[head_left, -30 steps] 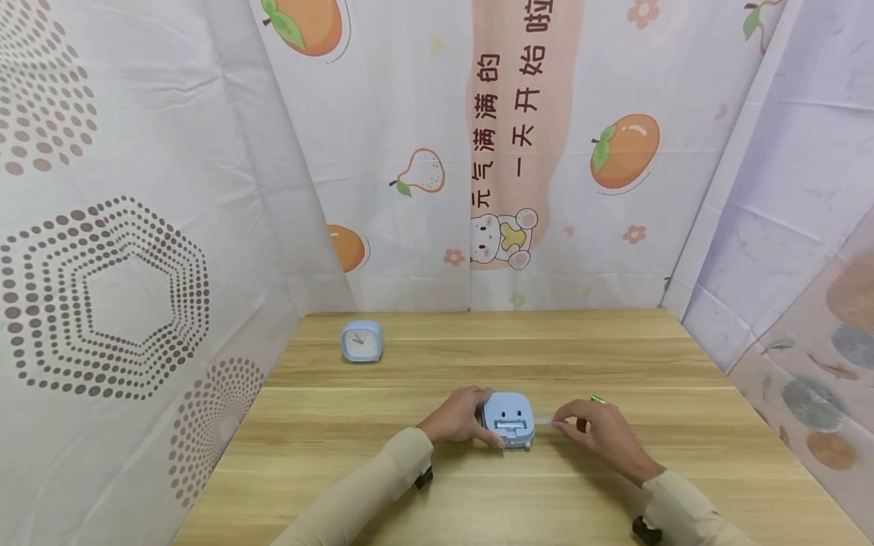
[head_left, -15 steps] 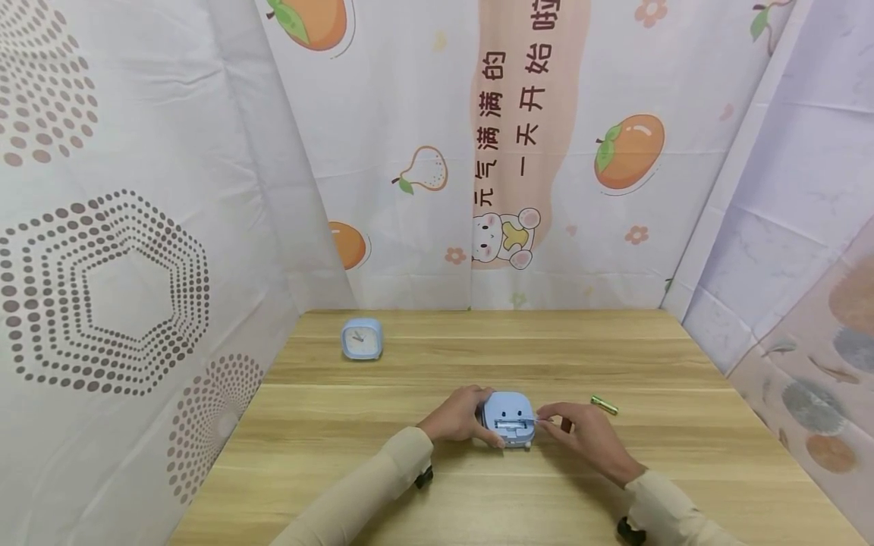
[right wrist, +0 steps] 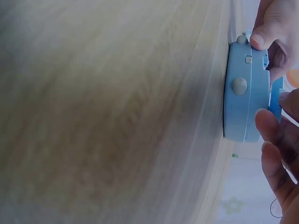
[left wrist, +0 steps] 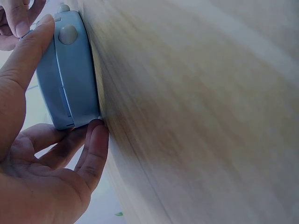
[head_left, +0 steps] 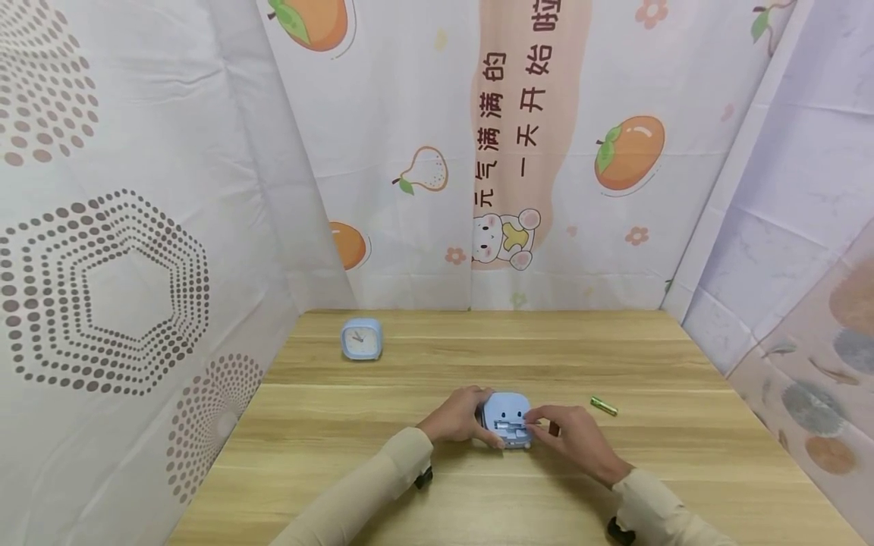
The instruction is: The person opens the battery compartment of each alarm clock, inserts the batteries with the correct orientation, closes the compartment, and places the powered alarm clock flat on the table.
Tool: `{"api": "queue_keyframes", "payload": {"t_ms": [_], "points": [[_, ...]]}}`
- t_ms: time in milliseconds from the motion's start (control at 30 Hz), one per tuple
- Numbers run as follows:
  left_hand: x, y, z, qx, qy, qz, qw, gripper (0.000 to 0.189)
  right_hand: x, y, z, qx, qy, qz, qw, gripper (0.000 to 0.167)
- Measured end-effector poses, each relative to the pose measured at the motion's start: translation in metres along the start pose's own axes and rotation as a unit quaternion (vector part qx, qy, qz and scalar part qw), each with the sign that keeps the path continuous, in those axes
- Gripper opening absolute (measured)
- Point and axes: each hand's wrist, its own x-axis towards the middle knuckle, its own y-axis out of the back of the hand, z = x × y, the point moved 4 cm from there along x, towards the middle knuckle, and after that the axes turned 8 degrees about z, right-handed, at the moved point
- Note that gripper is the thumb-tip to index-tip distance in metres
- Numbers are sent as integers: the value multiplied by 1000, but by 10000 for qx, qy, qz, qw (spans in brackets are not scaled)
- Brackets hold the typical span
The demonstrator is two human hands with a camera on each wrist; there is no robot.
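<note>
A light blue alarm clock (head_left: 504,404) lies on its face on the wooden table, its back with two dark knobs and the battery compartment facing up. My left hand (head_left: 460,417) grips the clock's left side, thumb along the near edge and fingers behind, as the left wrist view shows around the clock body (left wrist: 74,79). My right hand (head_left: 570,436) pinches a thin blue battery cover (right wrist: 276,100) between thumb and fingertips, right over the compartment at the clock's right side. The fingers partly hide the cover in the head view.
A green battery (head_left: 604,406) lies on the table (head_left: 423,356) to the right, beyond my right hand. Another light blue clock (head_left: 362,339) stands upright at the back left, dial toward me. Printed curtains (head_left: 396,98) hang behind and along both sides.
My right hand has moved left with the battery cover, from beside the clock to over its compartment. The green battery has come into full view. My left hand keeps its hold.
</note>
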Motion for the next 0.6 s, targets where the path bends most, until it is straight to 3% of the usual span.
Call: {"api": "queue_keyframes", "payload": {"t_ms": [600], "points": [[-1,-3,-3,-50,-2,24,10000,104,4,-12,-11,-89,175,-76,9998,15]]}}
